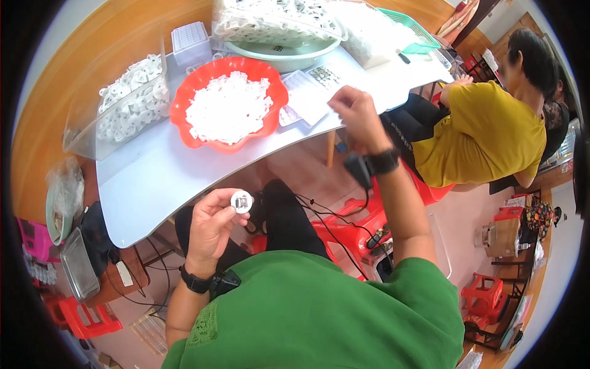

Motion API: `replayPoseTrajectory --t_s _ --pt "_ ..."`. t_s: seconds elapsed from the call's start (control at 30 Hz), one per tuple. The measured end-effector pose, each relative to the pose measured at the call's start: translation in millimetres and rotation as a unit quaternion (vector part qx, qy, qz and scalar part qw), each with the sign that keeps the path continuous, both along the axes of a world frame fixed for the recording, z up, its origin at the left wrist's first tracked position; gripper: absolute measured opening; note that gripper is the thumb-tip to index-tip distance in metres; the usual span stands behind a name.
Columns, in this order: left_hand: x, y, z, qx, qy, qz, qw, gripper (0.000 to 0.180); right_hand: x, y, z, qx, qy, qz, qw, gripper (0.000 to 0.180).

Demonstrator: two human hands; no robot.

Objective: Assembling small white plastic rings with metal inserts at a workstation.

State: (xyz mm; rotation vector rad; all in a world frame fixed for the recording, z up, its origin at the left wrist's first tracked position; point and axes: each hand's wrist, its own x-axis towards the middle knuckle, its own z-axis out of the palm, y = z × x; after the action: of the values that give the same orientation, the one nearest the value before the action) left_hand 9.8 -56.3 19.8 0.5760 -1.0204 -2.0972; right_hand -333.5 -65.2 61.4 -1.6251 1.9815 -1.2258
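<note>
Between the thumb and fingers of my left hand (212, 222) is a small round white plastic part (241, 202) with a dark and metallic piece at its middle. I hold it over my lap, in front of the table edge. My right hand (356, 111) is raised by the front edge of the table, its fingers curled together. Whatever they may hold is too small to make out. Nearest to that hand are a white tray (305, 97) and a group of small round greenish pieces (324, 76). A red scalloped bowl (180, 115) full of small white plastic pieces (230, 106) stands further left.
A clear bin (86, 132) of white parts stands at the table's left. Behind are a pale green basin (286, 60), a heaped clear container (276, 24) and a green basket (424, 38). A person in a yellow shirt (485, 132) sits at right. Cables (335, 215) hang by red stools.
</note>
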Motion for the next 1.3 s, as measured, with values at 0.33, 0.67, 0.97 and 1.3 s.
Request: replayPoseTrajectory --t_s 0.33,0.67,0.97,1.3 --pt "-5.2 -13.3 -8.1 0.045 -0.024 0.005 0.999 0.025 -76.6 -65.1 -43.4 0.097 0.185 -0.021 0.978 0.012" --pt "-15.8 -16.0 -13.3 0.057 0.0 0.0 0.998 0.028 -85.4 -72.9 -51.1 0.054 0.266 -0.024 0.962 0.014" --pt "0.2 -1.8 -17.0 0.074 0.048 0.017 0.996 0.027 -34.8 -10.5 6.0 -0.107 -0.209 -0.023 0.972 0.011" --pt "7.2 17.8 -12.7 0.044 0.063 0.005 0.997 0.026 139.4 68.6 10.0 -0.02 -0.251 0.175 0.952 0.011"
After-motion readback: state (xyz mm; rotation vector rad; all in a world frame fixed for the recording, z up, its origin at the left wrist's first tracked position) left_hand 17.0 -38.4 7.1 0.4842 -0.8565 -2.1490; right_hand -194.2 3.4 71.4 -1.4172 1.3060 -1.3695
